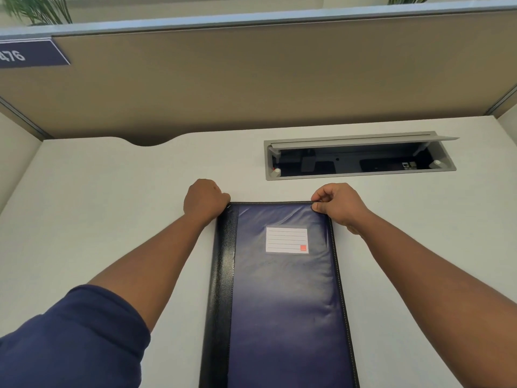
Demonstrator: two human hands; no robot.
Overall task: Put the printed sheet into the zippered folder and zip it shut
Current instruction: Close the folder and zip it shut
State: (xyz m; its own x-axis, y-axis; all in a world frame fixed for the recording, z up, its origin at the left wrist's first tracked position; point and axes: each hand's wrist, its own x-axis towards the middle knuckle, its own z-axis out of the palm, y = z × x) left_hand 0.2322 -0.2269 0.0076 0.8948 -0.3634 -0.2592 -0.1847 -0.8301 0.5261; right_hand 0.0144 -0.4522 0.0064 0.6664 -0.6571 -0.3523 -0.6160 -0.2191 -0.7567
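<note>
A dark blue zippered folder (282, 298) with a black spine strip and a white lined label lies closed on the white desk, running from the middle down past the bottom edge. My left hand (205, 200) is curled at the folder's far left corner, gripping it there. At the far right corner my right hand (337, 205) pinches the folder's edge with thumb and fingers; whether it holds the zipper pull I cannot tell. No printed sheet is visible.
The white desk (112, 205) extends to both sides of the folder. An open grey cable tray (361, 158) is set into the desk just beyond my right hand. A tan partition wall (251, 79) closes the back.
</note>
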